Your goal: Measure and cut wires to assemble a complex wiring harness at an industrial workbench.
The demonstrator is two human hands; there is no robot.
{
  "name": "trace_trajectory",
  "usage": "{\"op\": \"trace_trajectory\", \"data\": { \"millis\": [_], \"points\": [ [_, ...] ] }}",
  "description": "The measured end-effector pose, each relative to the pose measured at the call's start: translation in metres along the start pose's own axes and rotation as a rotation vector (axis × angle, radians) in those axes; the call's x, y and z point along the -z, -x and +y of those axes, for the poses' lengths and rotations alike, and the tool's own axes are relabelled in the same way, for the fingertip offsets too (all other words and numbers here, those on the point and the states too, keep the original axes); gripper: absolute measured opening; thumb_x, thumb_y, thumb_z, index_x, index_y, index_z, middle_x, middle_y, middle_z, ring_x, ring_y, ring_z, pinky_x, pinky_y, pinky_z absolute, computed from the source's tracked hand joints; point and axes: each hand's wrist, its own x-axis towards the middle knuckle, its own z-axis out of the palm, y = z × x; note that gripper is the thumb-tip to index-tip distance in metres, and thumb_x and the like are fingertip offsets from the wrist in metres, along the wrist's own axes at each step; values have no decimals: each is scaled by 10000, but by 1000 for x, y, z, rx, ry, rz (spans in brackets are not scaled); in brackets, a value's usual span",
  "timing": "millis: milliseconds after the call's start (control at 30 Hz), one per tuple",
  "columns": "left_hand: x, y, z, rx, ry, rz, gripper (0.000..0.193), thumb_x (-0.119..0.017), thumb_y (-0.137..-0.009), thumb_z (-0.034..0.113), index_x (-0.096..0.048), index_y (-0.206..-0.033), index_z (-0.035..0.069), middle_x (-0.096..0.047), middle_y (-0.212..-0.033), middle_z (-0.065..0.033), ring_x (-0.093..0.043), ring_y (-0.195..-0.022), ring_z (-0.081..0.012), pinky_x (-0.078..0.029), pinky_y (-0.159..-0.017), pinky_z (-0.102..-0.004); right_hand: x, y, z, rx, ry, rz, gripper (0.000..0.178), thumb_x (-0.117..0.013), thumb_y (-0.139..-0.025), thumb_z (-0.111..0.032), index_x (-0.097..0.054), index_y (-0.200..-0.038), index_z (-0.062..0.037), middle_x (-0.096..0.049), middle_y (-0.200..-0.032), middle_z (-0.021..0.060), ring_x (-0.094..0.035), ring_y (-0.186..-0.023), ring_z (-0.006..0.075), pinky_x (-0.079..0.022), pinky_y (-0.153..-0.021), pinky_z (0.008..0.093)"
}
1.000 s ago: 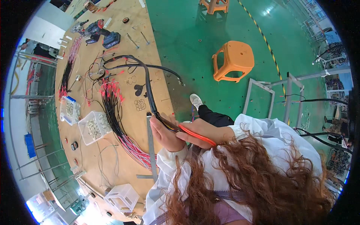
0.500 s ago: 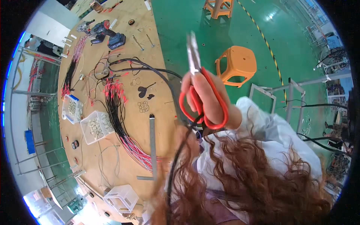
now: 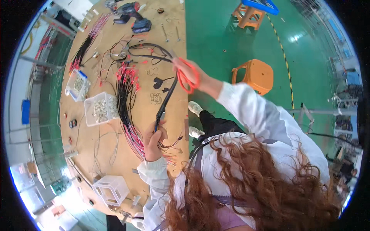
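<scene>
My right hand (image 3: pixel 185 70) is closed round the red-handled scissors (image 3: pixel 196 82) above the table's right edge. Their blades are blurred and lie against or beside the looped black cable (image 3: pixel 163 104); which of the two I cannot tell. Lower down, the fingers of my left hand (image 3: pixel 155 143) pinch that cable near its end, where thin coloured wires fan out. Left of my hands a bundle of black and pink wires (image 3: pixel 124 104) with red tips lies on the wooden table (image 3: pixel 127 161).
Two bins of small white parts, a white bin (image 3: pixel 101 111) and a blue-edged bin (image 3: pixel 78 86), stand at the left. A cordless drill (image 3: pixel 133 13) lies at the far end. An orange stool (image 3: pixel 260 75) stands on the green floor. An upturned clear container (image 3: pixel 111 190) sits near the front.
My right hand has gone from being raised before me with the scissors to the cable over the table edge. My left hand has come into view, gripping the cable. The view has shifted.
</scene>
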Motion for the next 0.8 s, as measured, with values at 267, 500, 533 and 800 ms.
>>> {"op": "trace_trajectory", "data": {
  "millis": [267,500,533,800],
  "points": [
    [10,25,6,294,-9,230,244,-398,-903,129,-498,-1073,-15,-480,-611,9,-382,-503,-33,-302,-465,-161,-76,-123,42,316,1450,-279,343,-447,-786,-235,-475,-1007,26,-599,-781,231,-594,-714,362,-461,-627,433],
    [-1,20,23,320,-128,507,174,-428,-893,140,-527,-916,-1,-473,-568,10,-358,-464,-27,-273,-421,-177,-100,-141,86,297,1416,-607,230,-506,-722,-199,-623,-828,-32,-613,-776,149,-596,-726,299,-450,-616,406],
    [-3,13,25,312,-125,502,174,-428,-893,140,-527,-916,-1,-473,-568,10,-358,-464,-27,-273,-421,-177,-106,-139,71,204,1281,-652,239,-532,-713,-220,-629,-835,-40,-604,-730,150,-586,-730,306,-445,-610,406],
    [-6,7,36,296,184,560,161,-426,-891,143,-496,-979,28,-438,-595,27,-287,-455,-9,-203,-399,-163,-138,-13,-56,958,785,-1317,161,-578,-726,-176,-523,-815,-54,-510,-801,92,-512,-758,265,-417,-654,369]
  ]
}}
